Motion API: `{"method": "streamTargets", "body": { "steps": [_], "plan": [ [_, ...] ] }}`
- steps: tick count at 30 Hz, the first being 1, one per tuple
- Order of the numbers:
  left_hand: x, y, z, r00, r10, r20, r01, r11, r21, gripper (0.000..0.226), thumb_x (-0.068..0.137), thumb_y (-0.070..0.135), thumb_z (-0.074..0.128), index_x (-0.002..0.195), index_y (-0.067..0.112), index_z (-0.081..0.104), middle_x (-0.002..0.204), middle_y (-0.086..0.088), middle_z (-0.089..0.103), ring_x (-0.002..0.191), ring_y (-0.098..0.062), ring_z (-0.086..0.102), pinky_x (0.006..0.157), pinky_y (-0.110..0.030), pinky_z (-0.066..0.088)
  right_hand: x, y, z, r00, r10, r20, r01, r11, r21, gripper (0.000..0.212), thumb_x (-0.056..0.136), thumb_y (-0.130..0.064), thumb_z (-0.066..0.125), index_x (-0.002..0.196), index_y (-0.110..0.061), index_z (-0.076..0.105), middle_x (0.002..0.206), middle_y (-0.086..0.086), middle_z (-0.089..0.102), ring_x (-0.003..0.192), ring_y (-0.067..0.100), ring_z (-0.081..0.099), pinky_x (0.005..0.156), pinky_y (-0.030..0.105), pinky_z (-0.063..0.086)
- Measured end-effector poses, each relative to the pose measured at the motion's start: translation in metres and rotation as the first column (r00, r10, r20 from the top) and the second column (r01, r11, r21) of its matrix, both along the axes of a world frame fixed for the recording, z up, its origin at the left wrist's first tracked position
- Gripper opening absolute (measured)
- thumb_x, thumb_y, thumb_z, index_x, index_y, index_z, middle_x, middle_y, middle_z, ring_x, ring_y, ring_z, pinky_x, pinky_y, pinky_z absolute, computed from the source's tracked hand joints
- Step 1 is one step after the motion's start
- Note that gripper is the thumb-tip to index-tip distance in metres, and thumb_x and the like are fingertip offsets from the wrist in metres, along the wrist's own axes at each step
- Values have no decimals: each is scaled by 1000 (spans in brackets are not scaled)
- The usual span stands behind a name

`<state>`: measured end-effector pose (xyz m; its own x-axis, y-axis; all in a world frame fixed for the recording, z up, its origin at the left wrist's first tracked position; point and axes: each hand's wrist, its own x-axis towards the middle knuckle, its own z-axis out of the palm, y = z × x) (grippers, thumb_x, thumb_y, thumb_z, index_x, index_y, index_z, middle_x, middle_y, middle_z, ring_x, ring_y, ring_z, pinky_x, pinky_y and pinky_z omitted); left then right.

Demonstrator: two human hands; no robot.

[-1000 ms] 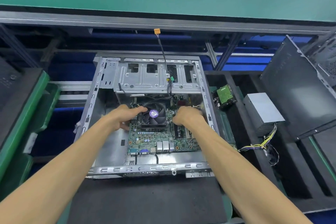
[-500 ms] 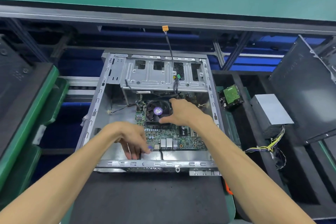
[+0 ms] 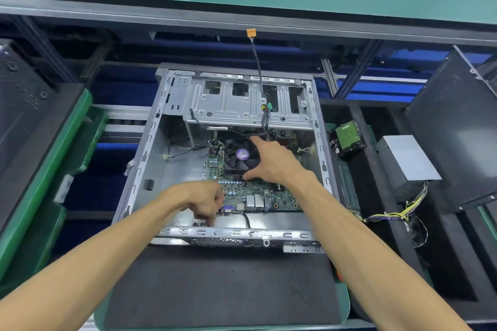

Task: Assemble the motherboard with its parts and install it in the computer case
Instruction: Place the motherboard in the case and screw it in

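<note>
The open grey computer case (image 3: pixel 150 158) lies on its side in front of me. Inside it sits the green motherboard (image 3: pixel 258 196), with its black CPU cooler fan (image 3: pixel 240 156) on top. My left hand (image 3: pixel 204 201) is at the board's near-left corner beside the blue port, fingers curled down and pinching the board's edge. My right hand (image 3: pixel 271 161) spans the cooler, thumb at its near edge and index finger at its far edge. The board's right part is hidden under my right wrist.
A metal drive cage (image 3: pixel 242 107) fills the case's far end, and a cable with an orange connector (image 3: pixel 251 32) sticks up from it. A hard drive (image 3: pixel 348 137), a power supply (image 3: pixel 406 156) with loose wires and a dark side panel (image 3: pixel 454 126) lie to the right. Black foam mat (image 3: pixel 220 285) in front, green bins (image 3: pixel 53 148) on the left.
My left hand has moved from beside the fan down to the board's near-left corner. My right hand has shifted left onto the cooler. The view has moved a little closer.
</note>
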<state>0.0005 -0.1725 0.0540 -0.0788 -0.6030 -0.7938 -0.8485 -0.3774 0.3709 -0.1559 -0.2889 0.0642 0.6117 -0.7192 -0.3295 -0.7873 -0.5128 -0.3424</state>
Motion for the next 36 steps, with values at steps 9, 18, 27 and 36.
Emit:
{"method": "streamTargets", "body": {
  "steps": [9,18,27,36],
  "plan": [
    [6,3,0,989,25,-147,-26,1000,-4,26,81,-1,77,85,8,53,68,-10,68,45,-17,58,39,-25,37,-1,-5,0,995,-35,96,26,995,94,109,71,-43,91,158,-18,29,146,14,54,131,34,54,99,46,52],
    [8,8,8,901,89,-424,-87,996,25,35,83,22,82,111,16,62,74,2,69,56,-17,51,52,-24,41,0,-6,-1,995,-29,96,19,995,101,104,70,-45,91,154,-21,35,142,11,58,127,33,56,98,48,53],
    [2,5,-4,924,10,-382,-105,968,-229,18,91,29,72,84,13,76,72,1,72,63,-7,57,62,-21,44,0,-7,-5,1000,11,23,-11,1000,18,111,67,-52,90,156,-24,30,140,9,59,123,33,59,87,43,51],
    [-16,-5,-17,976,-216,37,214,903,-372,17,97,27,59,85,16,65,69,12,58,66,-7,53,63,-26,39,2,-11,-13,1000,0,26,-4,990,140,115,71,-44,91,157,-21,18,139,18,51,119,35,56,86,40,48]
  ]
}}
